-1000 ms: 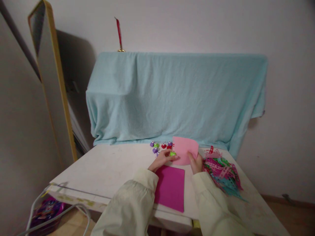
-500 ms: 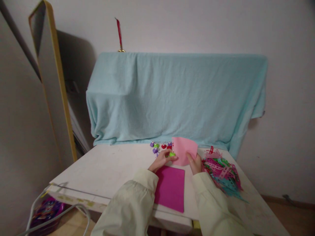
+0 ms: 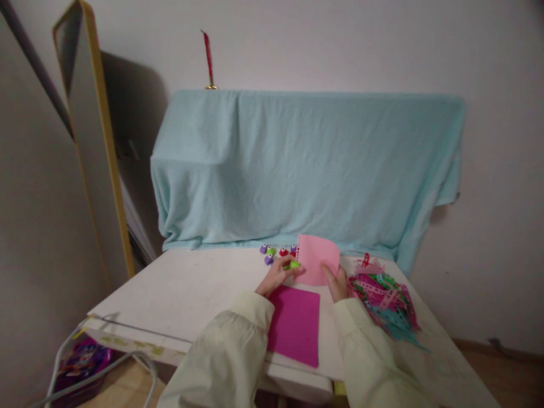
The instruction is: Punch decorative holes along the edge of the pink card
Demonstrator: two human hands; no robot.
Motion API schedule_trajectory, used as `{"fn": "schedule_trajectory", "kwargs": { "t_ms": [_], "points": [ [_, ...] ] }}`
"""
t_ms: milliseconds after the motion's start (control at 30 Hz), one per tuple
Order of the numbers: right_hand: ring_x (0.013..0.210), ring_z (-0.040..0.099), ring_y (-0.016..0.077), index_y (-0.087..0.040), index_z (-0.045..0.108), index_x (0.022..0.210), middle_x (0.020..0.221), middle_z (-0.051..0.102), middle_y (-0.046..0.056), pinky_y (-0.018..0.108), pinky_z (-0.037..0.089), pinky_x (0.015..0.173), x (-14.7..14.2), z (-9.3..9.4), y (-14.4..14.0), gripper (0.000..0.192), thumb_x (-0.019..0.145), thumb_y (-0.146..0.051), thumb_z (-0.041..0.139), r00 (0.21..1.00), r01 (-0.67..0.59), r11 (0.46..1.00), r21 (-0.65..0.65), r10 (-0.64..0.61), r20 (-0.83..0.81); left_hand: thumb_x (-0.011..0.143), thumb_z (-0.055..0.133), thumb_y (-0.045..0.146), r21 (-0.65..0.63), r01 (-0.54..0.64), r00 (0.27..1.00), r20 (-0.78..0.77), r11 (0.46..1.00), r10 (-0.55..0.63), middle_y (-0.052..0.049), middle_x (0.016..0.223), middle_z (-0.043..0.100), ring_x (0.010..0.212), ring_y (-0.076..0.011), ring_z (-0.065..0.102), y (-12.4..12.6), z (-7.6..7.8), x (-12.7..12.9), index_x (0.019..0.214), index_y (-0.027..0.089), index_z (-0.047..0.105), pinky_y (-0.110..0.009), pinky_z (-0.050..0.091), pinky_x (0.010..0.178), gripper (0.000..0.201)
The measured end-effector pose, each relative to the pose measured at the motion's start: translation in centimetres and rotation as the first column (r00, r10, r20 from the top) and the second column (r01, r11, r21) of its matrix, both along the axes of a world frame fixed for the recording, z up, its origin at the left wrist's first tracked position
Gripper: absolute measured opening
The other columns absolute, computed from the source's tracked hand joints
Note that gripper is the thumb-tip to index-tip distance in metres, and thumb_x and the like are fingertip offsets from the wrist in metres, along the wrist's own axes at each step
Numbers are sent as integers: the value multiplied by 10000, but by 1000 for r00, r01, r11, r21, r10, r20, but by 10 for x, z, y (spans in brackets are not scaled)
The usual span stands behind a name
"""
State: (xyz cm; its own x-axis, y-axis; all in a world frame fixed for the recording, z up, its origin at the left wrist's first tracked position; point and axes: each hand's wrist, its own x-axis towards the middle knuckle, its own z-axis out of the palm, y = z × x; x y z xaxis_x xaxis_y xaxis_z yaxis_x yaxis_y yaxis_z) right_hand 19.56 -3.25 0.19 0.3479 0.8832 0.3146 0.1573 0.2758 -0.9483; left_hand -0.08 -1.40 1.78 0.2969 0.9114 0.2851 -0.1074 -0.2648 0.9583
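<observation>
left hand (image 3: 278,274) pinches green punch (image 3: 293,264) on left edge of pink sheet (image 3: 318,259); right hand (image 3: 339,283) grip pinches sheet's lower edge, holding it up off table (image 3: 187,294) so the edge feeds the punch; magenta sheet (image 3: 295,324) flat below, punched strips (image 3: 382,300) piled right

A plain white wall (image 3: 340,45) fills the back of the room, lit softly and evenly. Against it stands something bulky draped in a pale blue blanket (image 3: 306,170), folds hanging down to the white worktop (image 3: 187,289), whose surface looks scuffed. On the left, a tall mirror with a yellow wooden frame (image 3: 100,141) leans against the wall, throwing a dark shadow behind it. A red ribbon on a brass tip (image 3: 208,56) pokes up above the blanket. Down at the lower right, a strip of wooden floor (image 3: 510,379) meets a brown skirting board (image 3: 476,343).
</observation>
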Motion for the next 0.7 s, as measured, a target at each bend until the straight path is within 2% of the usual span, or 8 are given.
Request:
{"fn": "schedule_trajectory", "kwargs": {
  "t_ms": [167,333,533,700],
  "points": [
    [860,663,276,-124,675,1000,929,724,117,361,520,740,1,-2,2,452,694,-456,651,1000,-13,1000,23,13,-17,658,751,446,13,-60,998,-8,998,60,-22,742,628,680,-134,551,0,1,2,791,145,649,-240,390,642,344],
    [845,663,272,-127,677,978,906,726,113,355,525,723,4,-7,5,426,695,-443,647,1000,15,999,41,-16,10,677,733,467,-2,-101,995,11,995,101,-32,782,643,720,-148,578,2,-1,3,854,155,662,-247,430,654,365],
    [855,661,264,-131,669,1002,933,723,109,342,524,714,8,-15,10,418,722,-439,635,998,38,998,47,-40,39,714,703,487,-164,-86,971,209,983,119,-75,900,665,805,-175,617,9,-2,-4,913,154,649,-273,501,679,391],
    [828,665,258,-136,679,985,935,725,108,331,522,697,8,-16,10,403,718,-436,646,999,36,999,32,-37,39,740,675,520,-263,-89,912,365,961,185,-73,854,652,764,-149,616,15,-4,-8,857,137,643,-253,522,656,402]
  ]
}}
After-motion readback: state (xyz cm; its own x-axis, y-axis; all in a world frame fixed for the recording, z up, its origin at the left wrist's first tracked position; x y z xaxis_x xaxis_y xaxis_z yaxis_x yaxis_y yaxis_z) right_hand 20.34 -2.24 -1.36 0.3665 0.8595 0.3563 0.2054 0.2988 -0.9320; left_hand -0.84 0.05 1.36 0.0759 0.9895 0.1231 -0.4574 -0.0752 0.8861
